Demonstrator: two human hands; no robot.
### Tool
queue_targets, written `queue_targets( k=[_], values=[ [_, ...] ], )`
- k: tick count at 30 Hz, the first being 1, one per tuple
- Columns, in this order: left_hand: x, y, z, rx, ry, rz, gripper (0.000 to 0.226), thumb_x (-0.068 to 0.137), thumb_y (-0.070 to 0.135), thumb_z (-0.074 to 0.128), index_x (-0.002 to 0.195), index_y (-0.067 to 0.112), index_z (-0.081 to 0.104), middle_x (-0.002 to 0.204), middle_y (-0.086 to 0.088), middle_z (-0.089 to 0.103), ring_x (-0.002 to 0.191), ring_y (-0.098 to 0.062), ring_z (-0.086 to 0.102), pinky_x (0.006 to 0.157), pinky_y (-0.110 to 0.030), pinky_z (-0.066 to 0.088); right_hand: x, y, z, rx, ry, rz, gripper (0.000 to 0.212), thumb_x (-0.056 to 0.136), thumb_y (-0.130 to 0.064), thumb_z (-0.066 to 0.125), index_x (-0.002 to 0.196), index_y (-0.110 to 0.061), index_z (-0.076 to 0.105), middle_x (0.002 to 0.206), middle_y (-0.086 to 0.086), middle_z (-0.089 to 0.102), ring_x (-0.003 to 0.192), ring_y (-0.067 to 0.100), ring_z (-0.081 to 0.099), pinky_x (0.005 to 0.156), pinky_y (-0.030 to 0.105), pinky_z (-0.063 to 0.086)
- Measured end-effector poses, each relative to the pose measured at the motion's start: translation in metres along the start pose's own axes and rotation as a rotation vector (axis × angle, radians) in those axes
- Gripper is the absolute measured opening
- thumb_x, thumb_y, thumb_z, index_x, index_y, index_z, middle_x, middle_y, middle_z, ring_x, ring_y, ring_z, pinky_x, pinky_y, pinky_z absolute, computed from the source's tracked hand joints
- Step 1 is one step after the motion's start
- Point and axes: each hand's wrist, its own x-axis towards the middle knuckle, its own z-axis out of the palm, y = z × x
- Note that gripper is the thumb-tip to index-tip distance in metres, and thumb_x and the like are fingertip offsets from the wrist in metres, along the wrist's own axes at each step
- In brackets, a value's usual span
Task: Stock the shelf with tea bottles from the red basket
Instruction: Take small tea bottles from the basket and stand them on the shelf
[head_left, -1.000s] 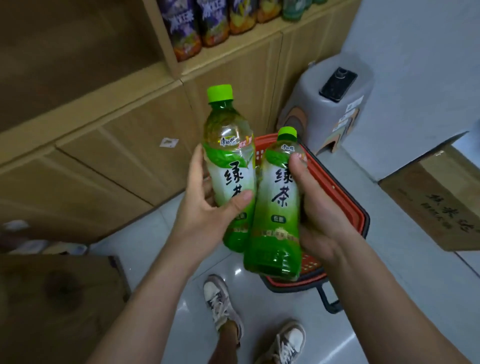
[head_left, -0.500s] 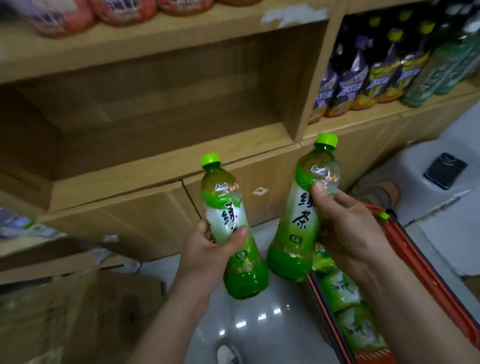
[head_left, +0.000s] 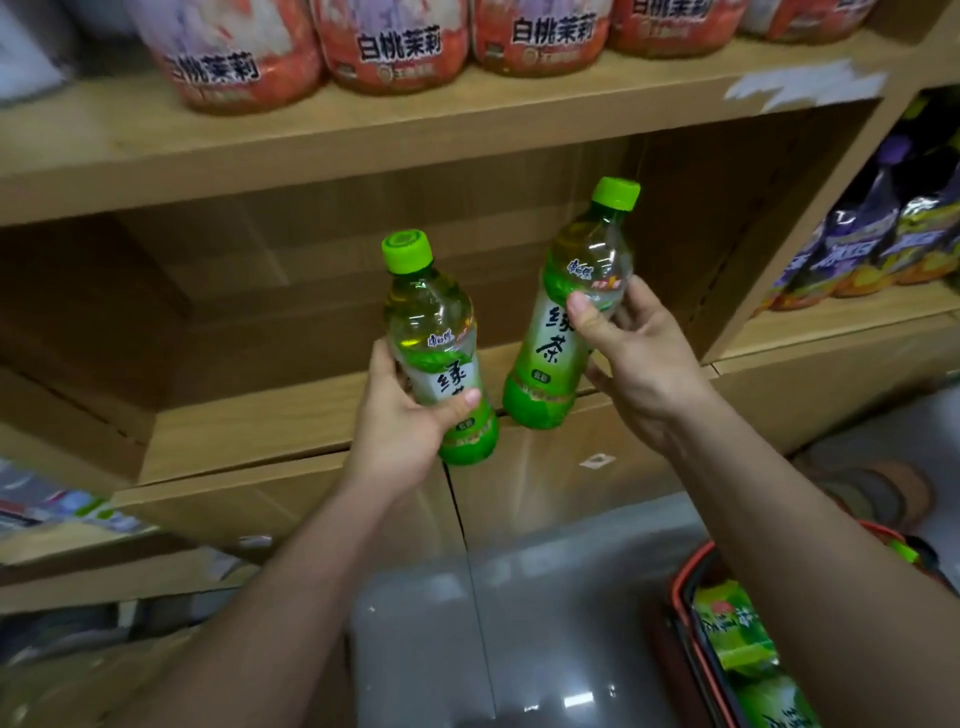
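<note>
Wooden shelf (head_left: 260, 421) ahead: left grip (head_left: 410, 431) wraps left bottle (head_left: 431, 332), right grip (head_left: 639, 358) wraps right bottle (head_left: 556, 353).

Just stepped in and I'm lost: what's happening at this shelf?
A person is stocking tea. The left hand grips one green tea bottle and the right hand grips a second bottle, both held in front of the wooden shelf compartment, not yet set down. More bottles lie in the red basket below.

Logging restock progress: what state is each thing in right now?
Left green-capped clear plastic tea bottle: capped, near upright, gripped by left hand.
Right green-capped clear plastic tea bottle: capped, tilted, gripped by right hand.
Red plastic basket: on the floor, green-labelled bottles inside.
</note>
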Motion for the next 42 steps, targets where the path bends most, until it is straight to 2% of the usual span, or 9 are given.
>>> queue_targets(
  k=[3, 10, 17, 22, 25, 30, 33, 36, 42],
  values=[
    [0.021, -0.006, 0.017, 0.016, 0.003, 0.037, 0.058, 0.071, -0.009, 0.076, 0.1, 0.032, 0.048, 0.099, 0.016, 0.065, 0.086, 0.007, 0.066, 0.08, -0.02, 0.053, 0.018, 0.009, -0.01, -0.078, -0.06, -0.05, 0.044, 0.086, -0.011, 0.066, 0.128, -0.019, 0.054, 0.113, -0.012, 0.067, 0.102, 0.0, 0.064, 0.076, 0.015, 0.05],
    [0.056, -0.03, 0.066, 0.123, -0.034, 0.102, 0.067, 0.068, -0.001, 0.082, 0.115, 0.031, 0.047, 0.115, 0.01, 0.065, 0.111, -0.016, 0.062, 0.1, -0.045, 0.049, 0.05, 0.031, -0.06, -0.138, -0.09, -0.126, 0.066, 0.083, -0.008, 0.069, 0.142, -0.019, 0.042, 0.132, -0.002, 0.06, 0.12, 0.01, 0.057, 0.103, 0.03, 0.045],
    [0.086, -0.046, 0.08, 0.252, 0.012, 0.147, 0.063, 0.051, 0.04, 0.085, 0.101, 0.037, 0.047, 0.114, 0.005, 0.066, 0.108, -0.018, 0.063, 0.093, -0.048, 0.052, 0.069, 0.047, -0.076, -0.147, -0.209, -0.165, 0.067, 0.087, -0.016, 0.063, 0.146, -0.024, 0.032, 0.136, -0.005, 0.056, 0.121, 0.002, 0.055, 0.093, 0.016, 0.047],
    [0.087, -0.061, 0.073, 0.558, -0.074, 0.208, 0.069, 0.069, 0.012, 0.084, 0.122, 0.017, 0.041, 0.12, -0.001, 0.061, 0.113, -0.023, 0.058, 0.09, -0.028, 0.045, 0.056, 0.077, -0.071, -0.41, 0.076, -0.289, 0.089, 0.068, -0.016, 0.083, 0.139, -0.027, 0.032, 0.114, -0.01, 0.056, 0.11, 0.008, 0.057, 0.092, 0.017, 0.049],
    [0.091, -0.069, 0.067, 0.752, -0.102, 0.277, 0.066, 0.068, 0.018, 0.085, 0.119, 0.016, 0.044, 0.124, -0.005, 0.063, 0.114, -0.025, 0.059, 0.086, -0.029, 0.045, 0.053, 0.102, -0.065, -0.684, 0.325, -0.41, 0.089, 0.063, -0.031, 0.086, 0.137, -0.019, 0.039, 0.102, -0.003, 0.06, 0.096, 0.013, 0.06, 0.085, 0.035, 0.055],
    [0.117, -0.07, 0.083, 0.808, -0.097, 0.381, 0.057, 0.066, 0.029, 0.086, 0.109, 0.016, 0.051, 0.118, -0.005, 0.064, 0.108, -0.023, 0.06, 0.086, -0.033, 0.047, 0.069, 0.109, -0.078, -0.787, 0.302, -0.535, 0.072, 0.076, -0.029, 0.078, 0.137, -0.018, 0.042, 0.119, -0.002, 0.064, 0.104, 0.012, 0.061, 0.092, 0.036, 0.052],
    [0.14, -0.08, 0.101, 0.804, -0.061, 0.457, 0.063, 0.069, 0.034, 0.084, 0.118, 0.013, 0.049, 0.115, -0.006, 0.066, 0.105, -0.026, 0.061, 0.083, -0.036, 0.049, 0.082, 0.114, -0.092, -0.806, 0.323, -0.597, 0.067, 0.081, -0.025, 0.074, 0.139, -0.02, 0.04, 0.125, 0.001, 0.063, 0.113, 0.016, 0.06, 0.097, 0.037, 0.049],
    [0.159, -0.088, 0.119, 0.808, -0.058, 0.509, 0.08, 0.073, 0.038, 0.08, 0.135, 0.013, 0.036, 0.127, -0.007, 0.062, 0.111, -0.03, 0.06, 0.085, -0.038, 0.05, 0.092, 0.121, -0.099, -0.795, 0.338, -0.617, 0.073, 0.085, -0.026, 0.071, 0.146, -0.022, 0.03, 0.134, 0.002, 0.059, 0.125, 0.019, 0.054, 0.103, 0.037, 0.044],
    [0.175, -0.079, 0.126, 0.607, -0.119, 0.459, 0.068, 0.076, 0.039, 0.077, 0.127, 0.017, 0.039, 0.133, -0.004, 0.056, 0.117, -0.025, 0.056, 0.096, -0.036, 0.047, 0.097, 0.131, -0.083, -0.836, 0.465, -0.652, 0.094, 0.069, -0.041, 0.082, 0.143, -0.023, 0.027, 0.133, 0.001, 0.056, 0.122, 0.02, 0.054, 0.098, 0.041, 0.049]
  ],
)
